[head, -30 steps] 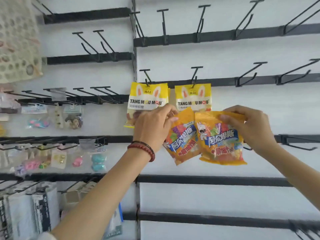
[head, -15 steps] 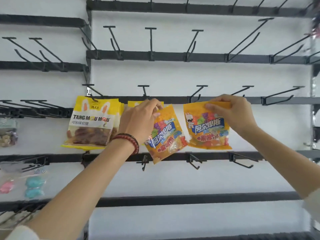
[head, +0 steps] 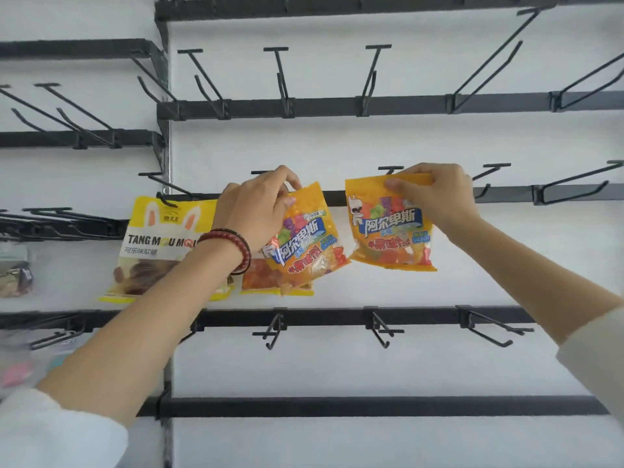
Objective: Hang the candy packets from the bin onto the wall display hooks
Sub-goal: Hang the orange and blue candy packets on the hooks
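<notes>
My left hand (head: 256,207), with a red bead bracelet at the wrist, pinches the top of a tilted orange candy packet (head: 309,241) in front of the middle rail. My right hand (head: 435,194) grips the top edge of a second orange candy packet (head: 391,231) and holds it up at a black hook (head: 390,169) on the same rail. A yellow TANG MOU MOU packet (head: 158,241) hangs from a hook at the left. Another yellow packet (head: 266,282) hangs behind my left hand, mostly hidden. The bin is out of view.
Black rails (head: 337,106) cross the white wall, with several bare hooks above, to the right (head: 574,189) and below (head: 381,327). Small hanging goods (head: 15,280) show at the far left edge.
The view has shifted right and closer to the wall. Both hands have risen to the middle rail, and the two orange packets have moved apart, the right one now up at a hook.
</notes>
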A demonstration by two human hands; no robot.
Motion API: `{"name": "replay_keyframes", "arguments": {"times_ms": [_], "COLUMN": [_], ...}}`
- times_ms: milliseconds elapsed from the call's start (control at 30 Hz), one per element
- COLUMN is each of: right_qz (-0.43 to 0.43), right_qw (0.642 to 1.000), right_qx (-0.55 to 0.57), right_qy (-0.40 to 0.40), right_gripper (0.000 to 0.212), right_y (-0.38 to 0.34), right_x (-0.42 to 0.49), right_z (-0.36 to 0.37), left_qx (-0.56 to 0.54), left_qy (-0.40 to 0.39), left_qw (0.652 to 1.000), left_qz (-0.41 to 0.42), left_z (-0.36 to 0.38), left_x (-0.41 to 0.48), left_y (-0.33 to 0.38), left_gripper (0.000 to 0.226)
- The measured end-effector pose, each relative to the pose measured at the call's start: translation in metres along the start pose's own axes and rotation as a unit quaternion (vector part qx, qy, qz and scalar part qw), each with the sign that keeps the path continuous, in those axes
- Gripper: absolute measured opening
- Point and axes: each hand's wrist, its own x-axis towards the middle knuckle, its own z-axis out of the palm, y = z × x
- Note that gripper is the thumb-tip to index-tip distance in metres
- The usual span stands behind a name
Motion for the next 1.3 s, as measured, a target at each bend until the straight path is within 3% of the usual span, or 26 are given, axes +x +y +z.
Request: {"name": "replay_keyframes", "arguments": {"times_ms": [133,233,367,533,600,700,767,867,967,1100,1300], "right_qz": [0.039,0.119,0.154,0.106,0.057,0.030,0.004,-0.026,-0.038,-0.039,-0.007], "right_qw": [0.996,0.982,0.977,0.988,0.989,0.999,0.997,0.989,0.985,0.989,0.985], "right_qx": [0.082,0.148,0.147,0.004,-0.045,0.017,0.073,0.133,0.147,0.134,0.170], "right_qy": [-0.013,-0.011,0.011,0.109,0.131,0.029,-0.035,-0.063,-0.081,-0.052,0.036], "right_gripper": [0.019,0.028,0.027,0.049,0.047,0.028,0.031,0.033,0.022,0.009,0.008], "right_y": [0.010,0.017,0.033,0.048,0.050,0.049,0.046,0.037,0.030,0.032,0.047], "right_x": [0.001,0.000,-0.001,-0.006,-0.013,-0.023,-0.030,-0.034,-0.032,-0.026,-0.013], "right_z": [0.012,0.019,0.031,0.037,0.038,0.038,0.037,0.033,0.026,0.016,-0.004], "left_qx": [-0.001,-0.002,0.000,-0.036,-0.050,-0.076,-0.099,-0.132,-0.180,-0.221,-0.178], "left_qy": [-0.003,-0.011,-0.026,-0.003,0.005,-0.001,-0.004,-0.013,-0.020,-0.032,-0.082], "left_qw": [1.000,1.000,1.000,0.999,0.999,0.997,0.995,0.991,0.984,0.975,0.981], "left_qz": [0.001,0.003,-0.005,-0.017,-0.016,-0.015,-0.015,-0.011,0.000,0.009,-0.004], "left_z": [-0.001,0.002,0.009,0.005,0.002,0.003,0.007,0.015,0.025,0.041,0.060], "left_x": [-0.003,-0.016,-0.036,-0.039,-0.036,-0.026,-0.016,0.000,0.012,0.024,0.031], "left_y": [-0.011,-0.020,-0.030,-0.028,-0.022,-0.006,0.007,0.030,0.052,0.071,0.069], "left_gripper": [0.013,0.013,0.012,0.012,0.013,0.013,0.011,0.008,0.007,0.007,0.035]}}
